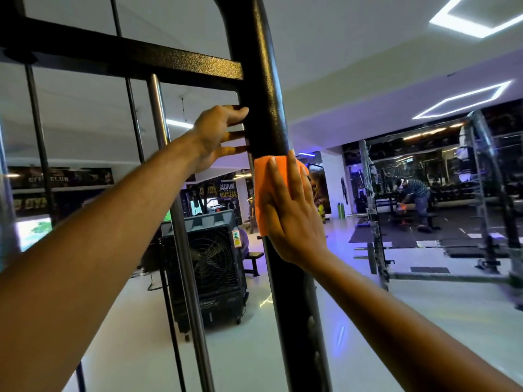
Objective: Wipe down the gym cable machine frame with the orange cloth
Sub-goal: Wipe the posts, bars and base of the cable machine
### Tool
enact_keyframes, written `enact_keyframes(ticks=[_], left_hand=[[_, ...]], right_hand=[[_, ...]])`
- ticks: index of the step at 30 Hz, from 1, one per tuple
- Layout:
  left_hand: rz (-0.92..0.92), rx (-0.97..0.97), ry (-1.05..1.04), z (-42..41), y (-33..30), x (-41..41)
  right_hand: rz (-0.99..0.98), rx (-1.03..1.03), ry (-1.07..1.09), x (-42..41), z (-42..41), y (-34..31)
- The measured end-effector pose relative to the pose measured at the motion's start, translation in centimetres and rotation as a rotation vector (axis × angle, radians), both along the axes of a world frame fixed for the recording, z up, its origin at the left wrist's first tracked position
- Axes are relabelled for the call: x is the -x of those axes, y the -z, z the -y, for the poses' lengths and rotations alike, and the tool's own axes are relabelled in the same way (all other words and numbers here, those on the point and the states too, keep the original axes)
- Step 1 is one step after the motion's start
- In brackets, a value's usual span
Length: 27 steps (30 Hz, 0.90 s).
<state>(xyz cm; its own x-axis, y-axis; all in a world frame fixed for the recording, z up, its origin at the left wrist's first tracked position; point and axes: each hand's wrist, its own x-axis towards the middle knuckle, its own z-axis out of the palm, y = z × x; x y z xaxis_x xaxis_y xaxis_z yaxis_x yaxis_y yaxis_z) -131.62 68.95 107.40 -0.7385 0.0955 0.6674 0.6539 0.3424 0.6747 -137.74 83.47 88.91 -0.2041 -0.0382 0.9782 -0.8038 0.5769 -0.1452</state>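
Note:
The black cable machine frame (263, 80) fills the middle of the head view, with a thick upright post and a crossbar (127, 60) going left. My right hand (291, 210) presses the orange cloth (261, 193) flat against the post with straight fingers. Higher up and to the left, my left hand (218, 134) holds the post's left side, its fingers reaching round behind the post and partly hidden.
Chrome guide rods (158, 114) and thin cables run down to the left of the post. A black floor fan unit (209, 267) stands behind. A squat rack (481, 193) and a person bent over a bench (413, 199) are at the right, across a pale floor.

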Motion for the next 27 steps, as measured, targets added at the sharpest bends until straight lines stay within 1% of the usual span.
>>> enact_keyframes(ticks=[3,5,7,9,11,12,14,17,18,21,25,27], left_hand=[[-0.005,-0.007,-0.02,-0.2,0.1,-0.2],[-0.022,-0.007,-0.048,-0.3,0.3,0.1],[-0.034,-0.025,-0.045,-0.2,0.5,0.3],[-0.045,-0.038,-0.017,0.0,0.6,0.7],[-0.06,-0.035,-0.011,0.2,0.5,0.9],[-0.062,-0.038,-0.014,0.3,0.4,1.0],[-0.06,-0.042,-0.013,0.2,0.3,1.0],[-0.049,-0.043,-0.01,0.0,0.4,1.2],[-0.049,-0.046,-0.015,0.0,0.5,1.4],[-0.04,-0.053,-0.01,-0.1,1.0,1.7],[-0.012,-0.047,-0.032,0.2,2.2,1.4],[0.011,-0.034,-0.05,0.1,3.2,1.2]], right_hand=[[0.008,-0.011,0.03,0.0,0.1,-3.5],[0.01,-0.011,0.037,0.1,0.1,-4.5],[-0.012,0.006,0.036,-0.2,0.1,-3.4],[-0.017,0.015,0.021,-0.4,0.3,-0.5],[-0.006,-0.003,0.011,-0.4,0.3,1.8],[0.003,-0.014,0.012,-0.2,0.2,1.9],[-0.003,-0.034,0.049,0.1,0.1,0.3],[-0.084,-0.074,0.166,0.5,-0.1,-2.7],[-0.096,-0.077,0.159,0.6,-0.2,-2.9],[-0.063,-0.042,0.054,0.3,-0.3,-0.4],[-0.005,-0.062,0.022,-0.2,-0.3,5.5],[-0.016,-0.08,0.022,0.0,-0.8,4.9]])
